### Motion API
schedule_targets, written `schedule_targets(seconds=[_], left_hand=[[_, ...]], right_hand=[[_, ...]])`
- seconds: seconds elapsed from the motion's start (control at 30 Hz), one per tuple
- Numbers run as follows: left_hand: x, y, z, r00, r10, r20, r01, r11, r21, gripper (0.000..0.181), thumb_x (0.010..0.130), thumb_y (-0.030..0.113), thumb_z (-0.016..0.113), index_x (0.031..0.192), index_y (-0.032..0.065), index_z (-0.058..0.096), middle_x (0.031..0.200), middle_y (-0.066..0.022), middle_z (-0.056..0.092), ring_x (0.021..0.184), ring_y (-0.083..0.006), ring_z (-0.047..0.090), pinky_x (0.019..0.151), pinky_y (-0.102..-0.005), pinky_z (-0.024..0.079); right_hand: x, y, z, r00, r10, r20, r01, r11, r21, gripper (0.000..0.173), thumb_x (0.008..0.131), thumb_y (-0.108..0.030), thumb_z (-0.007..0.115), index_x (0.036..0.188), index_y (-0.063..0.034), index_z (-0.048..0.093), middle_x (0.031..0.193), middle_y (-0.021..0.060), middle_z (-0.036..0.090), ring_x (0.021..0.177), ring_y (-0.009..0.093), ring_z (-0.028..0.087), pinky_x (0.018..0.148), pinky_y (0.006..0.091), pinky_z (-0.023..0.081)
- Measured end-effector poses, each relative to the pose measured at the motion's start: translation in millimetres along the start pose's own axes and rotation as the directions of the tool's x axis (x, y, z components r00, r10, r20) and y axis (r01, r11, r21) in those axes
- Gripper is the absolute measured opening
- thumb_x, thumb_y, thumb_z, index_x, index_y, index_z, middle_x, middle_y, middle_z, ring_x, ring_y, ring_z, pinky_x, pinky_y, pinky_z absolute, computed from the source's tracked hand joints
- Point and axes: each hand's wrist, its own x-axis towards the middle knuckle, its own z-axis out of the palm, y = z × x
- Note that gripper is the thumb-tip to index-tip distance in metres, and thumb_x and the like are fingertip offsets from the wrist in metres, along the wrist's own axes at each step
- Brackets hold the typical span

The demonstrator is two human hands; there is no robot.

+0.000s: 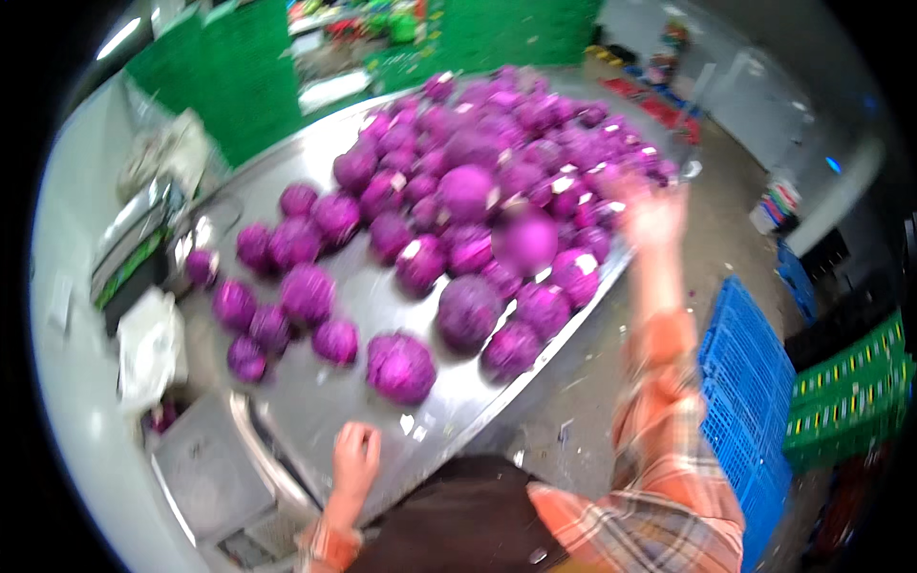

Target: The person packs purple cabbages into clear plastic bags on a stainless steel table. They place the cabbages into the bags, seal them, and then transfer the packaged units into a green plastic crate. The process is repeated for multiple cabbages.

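Observation:
Many red cabbages [469, 315] lie heaped on a stainless-steel table [315, 405], densest at its far end and looser at the near left. My left hand [356, 458] is at the table's near edge, its fingers curled, with no object visible in it; a large cabbage [401, 367] lies a little beyond it. My right hand [648, 211] is stretched out at the right edge of the heap, beside the cabbages there. It is blurred, so its fingers and any hold on a cabbage cannot be made out.
Blue plastic crates [749, 379] and green crates [852, 387] stand on the floor at the right. At the left are a metal surface [211, 465], a white bag [150, 351] and a weighing scale or similar device [136, 251]. A green wall [215, 79] rises behind the table.

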Motion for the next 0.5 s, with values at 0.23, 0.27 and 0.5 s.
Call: schedule_targets(seconds=[0.23, 0.27, 0.5], left_hand=[[-48, -47, 30, 0.963, -0.112, 0.244, 0.004, 0.915, 0.403, 0.026, 0.072, 0.010, 0.065, 0.095, 0.0041, 0.055, 0.098, -0.0133, 0.052, 0.093, -0.0312, 0.052, 0.077, -0.0394, 0.047], [-51, -46, 34, 0.950, -0.148, 0.275, 0.003, 0.885, 0.465, 0.029, 0.071, 0.011, 0.065, 0.098, 0.0041, 0.054, 0.102, -0.0136, 0.051, 0.096, -0.0314, 0.051, 0.078, -0.0393, 0.048], [-34, -64, 42, 0.926, -0.207, 0.314, 0.000, 0.835, 0.551, 0.021, 0.074, 0.009, 0.060, 0.092, 0.0013, 0.052, 0.095, -0.0161, 0.051, 0.088, -0.0321, 0.054, 0.074, -0.0397, 0.049]], right_hand=[[-71, 70, 158, 0.891, 0.445, 0.085, -0.391, 0.850, -0.354, 0.050, 0.086, -0.025, 0.059, 0.128, -0.0034, 0.042, 0.117, 0.0168, 0.054, 0.112, 0.022, 0.051, 0.093, 0.0348, 0.042], [-106, 109, 188, 0.812, 0.560, 0.166, -0.453, 0.783, -0.426, 0.051, 0.086, -0.024, 0.060, 0.129, -0.0040, 0.041, 0.115, 0.0155, 0.056, 0.111, 0.022, 0.052, 0.092, 0.0345, 0.042], [-136, 220, 231, 0.674, 0.710, 0.204, -0.387, 0.574, -0.721, 0.106, 0.064, -0.044, 0.077, 0.143, -0.0059, 0.017, 0.135, 0.0244, 0.036, 0.125, 0.031, 0.038, 0.105, 0.0363, 0.029]])
